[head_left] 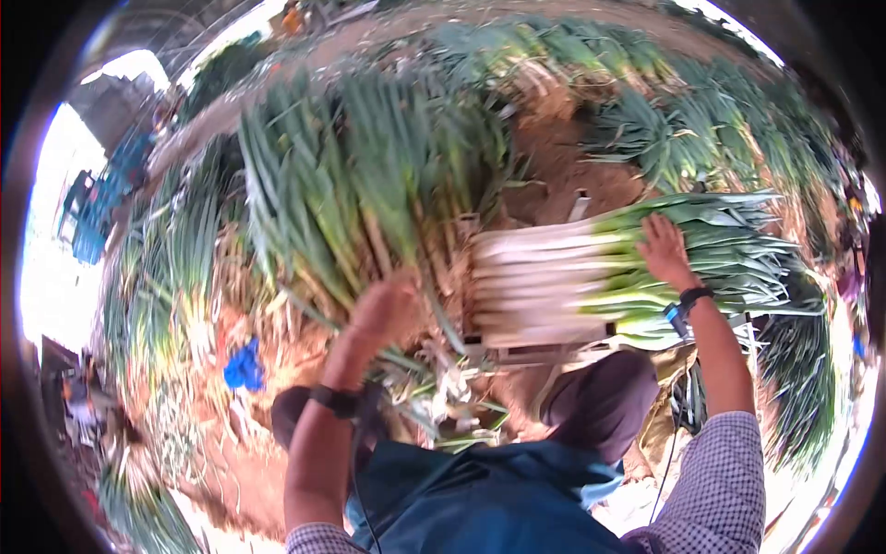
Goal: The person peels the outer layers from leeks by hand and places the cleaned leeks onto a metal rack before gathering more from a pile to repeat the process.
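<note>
Cleaned leeks (544,277) lie side by side on a low metal stand (540,354), white shafts to the left and green leaves to the right. My right hand (663,247) rests flat on their green part, fingers spread. My left hand (392,300) reaches to the lower ends of a big upright bunch of uncleaned leeks (369,175), left of the stand. Motion smears its fingers, so any grip on a stalk cannot be made out. Peeled-off leaves and scraps (452,388) are strewn on the ground below, between my knees.
More leek bunches stand at the left (185,268) and at the back right (711,120). A blue crumpled thing (244,366) lies on the soil to the left. A loose bundle of leeks (143,499) sits at the lower left. Blue-green crates or similar (92,217) appear far left.
</note>
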